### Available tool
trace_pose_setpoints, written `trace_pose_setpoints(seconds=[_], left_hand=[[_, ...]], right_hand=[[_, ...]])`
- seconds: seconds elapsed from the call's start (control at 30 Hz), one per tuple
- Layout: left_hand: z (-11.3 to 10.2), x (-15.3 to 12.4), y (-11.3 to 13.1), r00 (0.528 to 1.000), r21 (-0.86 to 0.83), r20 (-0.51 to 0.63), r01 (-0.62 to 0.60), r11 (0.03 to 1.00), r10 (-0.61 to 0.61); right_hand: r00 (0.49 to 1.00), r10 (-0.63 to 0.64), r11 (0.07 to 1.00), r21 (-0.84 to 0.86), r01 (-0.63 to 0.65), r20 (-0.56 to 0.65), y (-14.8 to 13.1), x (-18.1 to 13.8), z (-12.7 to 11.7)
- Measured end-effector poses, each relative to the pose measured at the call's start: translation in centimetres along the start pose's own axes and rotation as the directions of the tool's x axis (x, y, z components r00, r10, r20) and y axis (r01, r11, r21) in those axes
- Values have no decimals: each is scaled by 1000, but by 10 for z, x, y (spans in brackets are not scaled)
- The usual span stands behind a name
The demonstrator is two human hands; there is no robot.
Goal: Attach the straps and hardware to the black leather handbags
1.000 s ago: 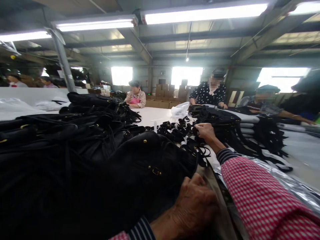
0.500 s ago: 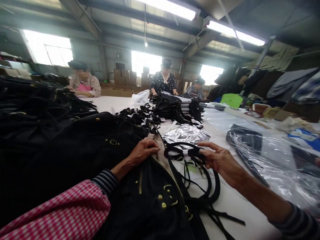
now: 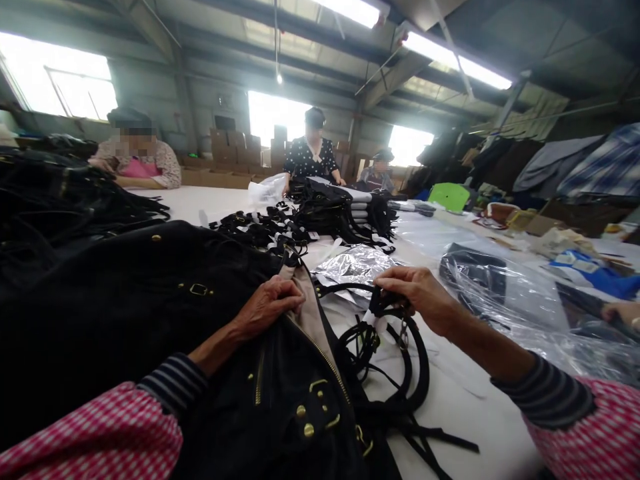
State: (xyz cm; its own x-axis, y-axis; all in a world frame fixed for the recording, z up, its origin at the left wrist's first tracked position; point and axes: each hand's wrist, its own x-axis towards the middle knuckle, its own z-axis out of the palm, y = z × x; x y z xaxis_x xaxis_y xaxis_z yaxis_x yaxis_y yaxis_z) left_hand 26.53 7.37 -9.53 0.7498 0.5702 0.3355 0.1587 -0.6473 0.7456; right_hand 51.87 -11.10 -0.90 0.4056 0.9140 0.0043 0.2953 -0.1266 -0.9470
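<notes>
A black bag (image 3: 220, 387) with brass buckles, studs and zips lies in front of me, its zipped mouth open on a beige lining (image 3: 311, 313). My left hand (image 3: 270, 305) is closed on the rim of that mouth, fingers curled over the edge. Right of the bag, my right hand (image 3: 423, 297) pinches a coiled black strap (image 3: 381, 303) that is bound with a white band and has a metal clip hanging from it. Below this coil, the bag's rounded black handles (image 3: 424, 373) and some thin cords rest on the white table (image 3: 465, 407).
Beyond the bag lie a pile of small black straps (image 3: 255, 227), a stack of folded black bags (image 3: 345, 210) and a crinkled clear plastic bag (image 3: 353, 263). Plastic-wrapped goods (image 3: 505, 293) are at right, where another person's hand (image 3: 623, 312) shows. Several people work across the table.
My right hand has raised the coiled strap, which now hangs down from the fingers instead of lying sideways. My left hand keeps its hold on the bag's rim. The view has shifted slightly.
</notes>
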Motion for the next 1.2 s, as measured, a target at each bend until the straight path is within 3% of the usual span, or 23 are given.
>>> trace_pose_setpoints(seconds=[0.13, 0.27, 0.37, 0.43, 0.67, 0.9, 1.07, 1.2], left_hand=[[-1, 0, 3, 1000, -6, 0, -1, 1000, 1], [-1, -1, 4, 1000, -51, -7, -9, 999, 8], [0, 1, 1, 1000, -88, -19, -21, 996, 20], [2, 2, -1, 999, -91, -25, -31, 995, 29], [2, 1, 3, 999, -81, -49, -22, 996, 18], [2, 1, 6, 999, -74, -50, -7, 997, 4], [2, 1, 6, 999, -112, -47, -9, 994, 4], [0, 0, 6, 999, -117, -45, -10, 993, 5]], right_hand=[[996, 34, 985, -172, -19, 83, -12, 24, 20], [981, 86, 993, 65, -99, 174, -8, 45, 53], [947, 103, 961, 214, -173, 303, 4, 42, 74], [937, 60, 952, 262, -158, 345, 13, 36, 82], [966, -69, 995, 82, 50, 251, 27, 25, 87], [971, -113, 982, -126, 142, 212, 6, 30, 67], [940, -87, 996, 21, 85, 329, -5, 35, 84], [874, -138, 970, 241, 25, 465, 1, 40, 101]])
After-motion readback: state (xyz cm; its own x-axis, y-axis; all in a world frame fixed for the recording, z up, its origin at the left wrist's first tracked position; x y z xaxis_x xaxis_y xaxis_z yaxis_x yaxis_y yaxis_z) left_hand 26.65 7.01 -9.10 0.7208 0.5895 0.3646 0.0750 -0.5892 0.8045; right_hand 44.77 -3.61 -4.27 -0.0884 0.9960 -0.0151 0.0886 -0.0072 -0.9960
